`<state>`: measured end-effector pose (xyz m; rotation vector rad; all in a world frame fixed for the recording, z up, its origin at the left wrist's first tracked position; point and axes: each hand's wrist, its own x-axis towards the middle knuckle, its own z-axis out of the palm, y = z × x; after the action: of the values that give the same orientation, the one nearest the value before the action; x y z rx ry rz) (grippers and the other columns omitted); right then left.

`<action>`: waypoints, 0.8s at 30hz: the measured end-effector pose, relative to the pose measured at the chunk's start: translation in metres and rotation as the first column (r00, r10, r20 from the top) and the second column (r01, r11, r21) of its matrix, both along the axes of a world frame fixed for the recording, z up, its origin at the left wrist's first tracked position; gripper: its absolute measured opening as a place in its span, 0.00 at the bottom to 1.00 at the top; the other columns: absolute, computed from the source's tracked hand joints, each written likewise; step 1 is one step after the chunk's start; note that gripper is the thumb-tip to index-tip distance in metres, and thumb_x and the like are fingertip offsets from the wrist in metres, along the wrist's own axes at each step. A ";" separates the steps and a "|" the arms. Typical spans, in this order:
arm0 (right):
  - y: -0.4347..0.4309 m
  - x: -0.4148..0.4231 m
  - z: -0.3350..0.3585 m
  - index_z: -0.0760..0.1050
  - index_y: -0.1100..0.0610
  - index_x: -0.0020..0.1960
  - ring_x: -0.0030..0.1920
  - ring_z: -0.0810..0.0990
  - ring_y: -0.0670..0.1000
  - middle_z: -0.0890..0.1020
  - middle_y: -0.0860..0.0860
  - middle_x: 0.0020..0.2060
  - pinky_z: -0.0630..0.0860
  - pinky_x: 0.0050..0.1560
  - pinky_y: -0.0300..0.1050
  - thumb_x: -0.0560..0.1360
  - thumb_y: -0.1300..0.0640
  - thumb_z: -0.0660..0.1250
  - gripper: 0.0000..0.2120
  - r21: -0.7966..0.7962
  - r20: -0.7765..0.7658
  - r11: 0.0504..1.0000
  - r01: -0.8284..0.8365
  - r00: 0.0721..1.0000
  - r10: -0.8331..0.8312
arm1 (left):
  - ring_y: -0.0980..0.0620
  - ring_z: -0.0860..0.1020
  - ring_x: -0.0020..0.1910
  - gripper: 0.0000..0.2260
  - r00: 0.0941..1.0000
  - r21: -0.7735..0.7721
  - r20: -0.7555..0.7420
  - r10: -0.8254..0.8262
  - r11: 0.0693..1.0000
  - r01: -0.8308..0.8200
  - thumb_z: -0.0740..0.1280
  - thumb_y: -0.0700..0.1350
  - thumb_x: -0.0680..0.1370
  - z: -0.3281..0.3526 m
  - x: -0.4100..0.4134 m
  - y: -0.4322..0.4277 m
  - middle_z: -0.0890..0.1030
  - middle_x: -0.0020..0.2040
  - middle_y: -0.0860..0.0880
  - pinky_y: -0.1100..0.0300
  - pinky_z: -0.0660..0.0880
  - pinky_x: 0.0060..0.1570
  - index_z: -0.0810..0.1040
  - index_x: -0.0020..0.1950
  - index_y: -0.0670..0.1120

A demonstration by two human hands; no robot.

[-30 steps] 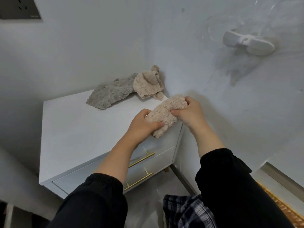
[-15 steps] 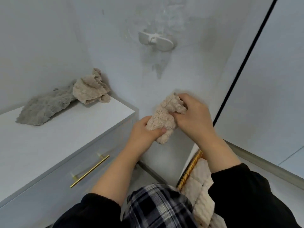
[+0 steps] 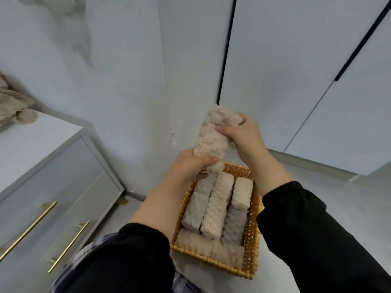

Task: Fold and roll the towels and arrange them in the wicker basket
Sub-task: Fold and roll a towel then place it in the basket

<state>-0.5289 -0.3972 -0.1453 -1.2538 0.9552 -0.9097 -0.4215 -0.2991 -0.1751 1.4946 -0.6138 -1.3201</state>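
Gripping the bottom end of a rolled beige towel [image 3: 211, 140] with the left hand [image 3: 190, 166], clutching the top end with the right hand [image 3: 243, 134]. Holding it tilted in the air, just above the far end of the wicker basket [image 3: 251, 235] on the floor. Already sitting packed in there: rows of rolled towels [image 3: 213, 210]. Lying off to the left on the white dresser [image 3: 31, 142]: one crumpled towel [image 3: 12, 111].

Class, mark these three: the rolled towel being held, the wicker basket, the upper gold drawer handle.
rolled towel [image 3: 210, 140], head view, middle of the roll
wicker basket [image 3: 252, 229], head view, inner right wall
upper gold drawer handle [image 3: 31, 226], head view, middle of the bar
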 end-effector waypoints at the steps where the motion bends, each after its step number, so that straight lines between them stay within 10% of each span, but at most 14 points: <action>1: -0.007 -0.007 -0.011 0.78 0.60 0.54 0.49 0.82 0.53 0.84 0.54 0.45 0.80 0.45 0.46 0.70 0.68 0.72 0.14 0.168 0.143 0.986 -0.014 0.990 -0.010 | 0.50 0.81 0.46 0.10 0.998 0.022 -0.065 0.025 0.999 -0.024 0.74 0.39 0.72 -0.010 -0.008 -0.007 0.82 0.50 0.47 0.57 0.79 0.45 0.78 0.51 0.47; 6: -0.030 -0.037 -0.072 0.75 0.62 0.63 0.59 0.79 0.60 0.81 0.60 0.57 0.78 0.53 0.57 0.75 0.58 0.67 0.17 0.627 0.360 0.762 -0.160 0.927 -0.101 | 0.53 0.79 0.40 0.14 0.986 0.084 -0.130 0.109 0.992 -0.099 0.75 0.39 0.71 -0.064 -0.036 -0.031 0.81 0.46 0.48 0.62 0.76 0.34 0.78 0.54 0.45; 24: -0.016 -0.081 -0.251 0.70 0.61 0.67 0.63 0.77 0.59 0.78 0.60 0.62 0.81 0.51 0.54 0.74 0.59 0.62 0.21 0.804 0.187 0.595 0.007 0.946 -0.264 | 0.48 0.79 0.53 0.22 0.986 0.453 -0.136 -0.091 0.880 0.144 0.76 0.43 0.70 -0.232 -0.058 -0.045 0.80 0.57 0.45 0.57 0.78 0.44 0.76 0.63 0.45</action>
<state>-0.6096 -0.4128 -0.3960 -0.2524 1.0529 -0.6189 -0.4798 -0.3439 -0.4074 1.7675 -0.3306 -1.7189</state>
